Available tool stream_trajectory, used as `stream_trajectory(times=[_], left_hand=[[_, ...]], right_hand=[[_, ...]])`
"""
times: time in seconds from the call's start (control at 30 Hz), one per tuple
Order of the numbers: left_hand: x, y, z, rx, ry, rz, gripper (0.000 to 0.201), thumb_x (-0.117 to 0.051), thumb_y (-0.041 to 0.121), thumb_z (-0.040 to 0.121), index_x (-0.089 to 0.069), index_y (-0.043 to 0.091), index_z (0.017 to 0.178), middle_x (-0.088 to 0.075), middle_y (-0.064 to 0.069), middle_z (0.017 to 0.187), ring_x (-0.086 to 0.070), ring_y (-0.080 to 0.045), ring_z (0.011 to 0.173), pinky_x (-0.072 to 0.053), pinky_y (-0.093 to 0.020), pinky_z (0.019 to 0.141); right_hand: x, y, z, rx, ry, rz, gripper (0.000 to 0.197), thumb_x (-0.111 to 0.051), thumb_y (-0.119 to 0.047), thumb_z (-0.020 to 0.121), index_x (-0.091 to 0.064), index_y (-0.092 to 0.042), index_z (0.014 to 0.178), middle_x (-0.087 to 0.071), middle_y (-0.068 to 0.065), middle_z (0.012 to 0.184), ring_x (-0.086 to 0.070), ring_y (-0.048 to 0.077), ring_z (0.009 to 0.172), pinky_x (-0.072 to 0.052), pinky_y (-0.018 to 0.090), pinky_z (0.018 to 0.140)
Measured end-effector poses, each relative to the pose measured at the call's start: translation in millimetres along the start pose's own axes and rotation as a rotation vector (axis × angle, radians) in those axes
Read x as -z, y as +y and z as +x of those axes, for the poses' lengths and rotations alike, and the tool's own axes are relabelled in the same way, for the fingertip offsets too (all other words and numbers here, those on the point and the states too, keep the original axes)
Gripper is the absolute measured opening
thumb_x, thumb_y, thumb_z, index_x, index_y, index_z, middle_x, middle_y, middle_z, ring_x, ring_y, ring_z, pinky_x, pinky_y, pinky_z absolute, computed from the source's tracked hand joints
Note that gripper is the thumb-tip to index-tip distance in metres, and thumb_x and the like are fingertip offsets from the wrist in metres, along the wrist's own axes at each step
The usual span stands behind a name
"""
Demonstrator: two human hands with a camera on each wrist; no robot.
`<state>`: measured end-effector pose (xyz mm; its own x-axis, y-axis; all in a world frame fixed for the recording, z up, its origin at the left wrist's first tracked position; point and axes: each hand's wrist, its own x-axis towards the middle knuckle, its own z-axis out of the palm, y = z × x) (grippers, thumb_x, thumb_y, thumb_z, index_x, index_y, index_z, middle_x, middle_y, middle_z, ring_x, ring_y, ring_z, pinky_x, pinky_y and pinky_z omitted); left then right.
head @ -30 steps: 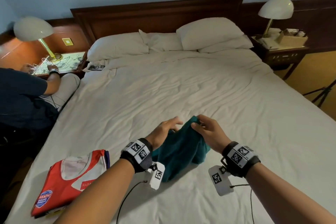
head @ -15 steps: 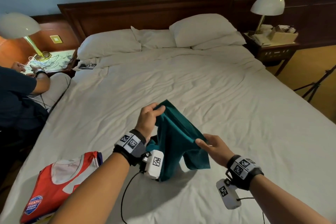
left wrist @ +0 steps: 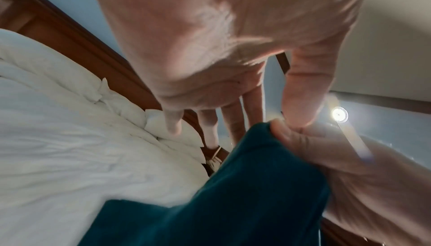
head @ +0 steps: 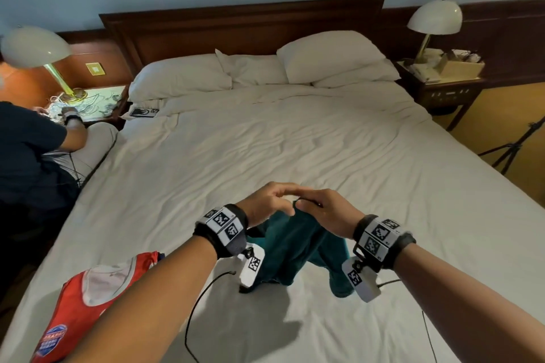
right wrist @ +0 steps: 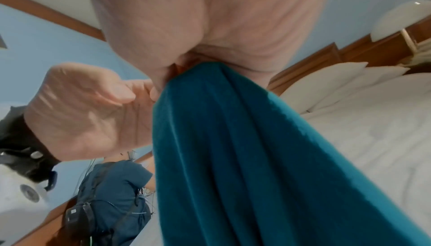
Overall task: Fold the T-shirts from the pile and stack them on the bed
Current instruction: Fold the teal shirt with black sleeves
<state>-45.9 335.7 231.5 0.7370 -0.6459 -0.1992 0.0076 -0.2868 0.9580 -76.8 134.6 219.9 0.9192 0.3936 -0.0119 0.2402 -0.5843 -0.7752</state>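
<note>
Teal T-shirt (head: 298,247) hung unfolded from the right hand's (head: 324,212) pinch, the left hand (head: 267,202) loose-fingered beside it, while a red shirt (head: 85,303) lay on the bed (head: 295,141), seemingly folded.

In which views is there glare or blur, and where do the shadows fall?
Left wrist view: a ceiling light flares with a streak, and the teal T-shirt is softly blurred. Right wrist view: no glare; the palm is soft. Head view: sharp, the arms' shadows fall on the bed.

Two T-shirts (head: 295,247), four pillows (head: 330,54), two lamps (head: 435,16), two nightstands (head: 448,91), two hands (head: 269,200)
</note>
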Motion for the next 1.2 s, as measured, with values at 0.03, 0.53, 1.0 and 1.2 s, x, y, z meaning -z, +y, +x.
stream_trajectory(times=[0.03, 0.53, 1.0, 1.2], left_hand=[[-1, 3, 2, 0.022, -0.017, -0.038, 0.059, -0.061, 0.013, 0.074, -0.065, 0.011, 0.133, -0.067, -0.012, 0.131, -0.06, -0.015, 0.123, -0.044, -0.033, 0.109], [18, 43, 30, -0.201, 0.225, 0.085, 0.028, -0.063, 0.022, 0.099, -0.06, 0.009, 0.074, -0.052, -0.003, 0.071, -0.046, -0.017, 0.07, -0.041, -0.03, 0.069], [98, 8, 13, -0.112, 0.436, 0.038, 0.029, -0.066, 0.033, 0.09, -0.065, 0.008, 0.077, -0.054, -0.01, 0.073, -0.046, -0.022, 0.07, -0.039, -0.034, 0.067], [86, -50, 7, -0.006, 0.505, -0.356, 0.019, -0.069, 0.013, 0.095, -0.069, 0.008, 0.076, -0.066, -0.014, 0.082, -0.062, -0.023, 0.07, -0.052, -0.03, 0.071]], right_hand=[[3, 1, 1, 0.007, -0.001, -0.024, 0.023, -0.055, -0.026, 0.104, -0.069, -0.015, 0.089, -0.064, -0.008, 0.073, -0.055, 0.005, 0.065, -0.043, 0.027, 0.066], [4, 51, -18, -0.109, 0.224, 0.221, 0.048, -0.054, -0.061, 0.093, -0.06, -0.013, 0.091, -0.062, 0.008, 0.078, -0.057, 0.021, 0.07, -0.049, 0.046, 0.068], [36, 63, -11, -0.152, 0.404, 0.086, 0.058, -0.062, -0.05, 0.094, -0.044, -0.006, 0.061, -0.034, -0.006, 0.054, -0.03, 0.01, 0.051, -0.026, 0.028, 0.049], [41, 88, 1, -0.219, 0.295, 0.045, 0.064, -0.064, -0.06, 0.088, -0.052, -0.002, 0.064, -0.041, -0.004, 0.054, -0.035, 0.011, 0.051, -0.028, 0.027, 0.05]])
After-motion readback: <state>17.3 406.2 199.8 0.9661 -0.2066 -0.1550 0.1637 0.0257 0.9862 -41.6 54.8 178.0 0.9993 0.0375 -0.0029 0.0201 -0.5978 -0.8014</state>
